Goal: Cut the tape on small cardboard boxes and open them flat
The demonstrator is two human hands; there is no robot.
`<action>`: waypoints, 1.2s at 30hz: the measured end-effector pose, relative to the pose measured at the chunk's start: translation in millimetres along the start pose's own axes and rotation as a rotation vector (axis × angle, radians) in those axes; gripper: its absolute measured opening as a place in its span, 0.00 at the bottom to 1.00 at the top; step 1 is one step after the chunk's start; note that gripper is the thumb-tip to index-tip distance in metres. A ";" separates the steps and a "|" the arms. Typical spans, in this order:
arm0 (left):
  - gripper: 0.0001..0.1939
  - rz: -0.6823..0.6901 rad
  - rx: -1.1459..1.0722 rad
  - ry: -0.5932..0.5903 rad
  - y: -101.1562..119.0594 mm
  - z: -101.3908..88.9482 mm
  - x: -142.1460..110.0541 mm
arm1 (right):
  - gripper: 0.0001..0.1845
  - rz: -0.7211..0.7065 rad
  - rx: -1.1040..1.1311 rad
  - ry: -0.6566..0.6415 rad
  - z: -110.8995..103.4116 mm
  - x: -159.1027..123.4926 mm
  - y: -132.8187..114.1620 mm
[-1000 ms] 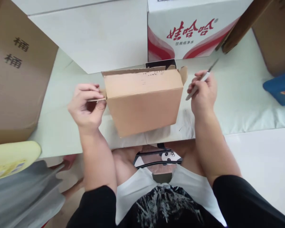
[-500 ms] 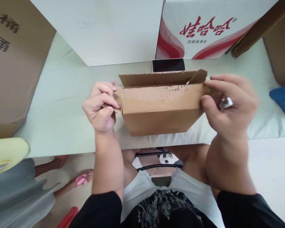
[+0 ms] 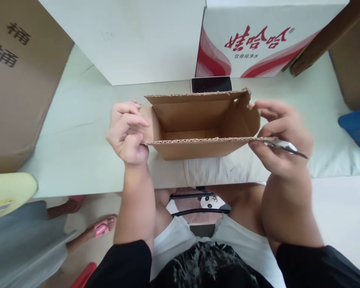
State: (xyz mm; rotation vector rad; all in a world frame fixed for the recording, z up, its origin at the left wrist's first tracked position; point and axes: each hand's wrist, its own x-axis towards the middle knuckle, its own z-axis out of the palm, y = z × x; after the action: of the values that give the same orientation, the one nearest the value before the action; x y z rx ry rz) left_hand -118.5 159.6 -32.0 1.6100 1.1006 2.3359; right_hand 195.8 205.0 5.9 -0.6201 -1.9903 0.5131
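Note:
A small brown cardboard box stands on the pale green cloth in front of me, its top flaps raised and its inside bare. My left hand is closed at the left end, thumb and fingers about the side flap and the front flap's corner. At the opposite end my right hand pinches the front flap's right corner between thumb and fingers. A small silvery item with a thin dark edge also sits in that hand; its kind is unclear. The box's right flap has a ragged, torn edge.
Behind the box lies a phone, dark screen up, against a white carton with red lettering. A large brown carton stands left, a blue container right. A person's sandalled foot shows on the floor at left.
The front top flap has swung up toward me, uncovering the inside of the box. My right hand has moved slightly left and down, and the silvery item in it has turned.

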 end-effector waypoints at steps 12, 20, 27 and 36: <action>0.18 -0.204 0.052 -0.241 13.2 -24.8 12.2 | 0.12 0.025 0.274 0.148 21.3 -12.2 23.2; 0.27 -0.163 0.340 -0.425 38.3 -23.9 10.8 | 0.22 0.012 0.030 -0.133 14.3 -6.6 3.8; 0.15 -0.295 0.011 -0.311 39.2 -0.4 -0.2 | 0.16 0.162 0.151 -0.290 7.5 -4.1 -4.9; 0.20 -0.258 0.188 -0.468 27.9 0.3 -4.0 | 0.22 0.171 -0.035 0.152 24.0 -11.1 30.5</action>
State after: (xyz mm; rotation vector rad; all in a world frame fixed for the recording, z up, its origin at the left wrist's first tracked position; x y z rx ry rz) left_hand -107.9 137.3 -18.1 1.8172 1.3401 1.6239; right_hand 185.7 219.7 -30.4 -0.8317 -1.8158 0.5194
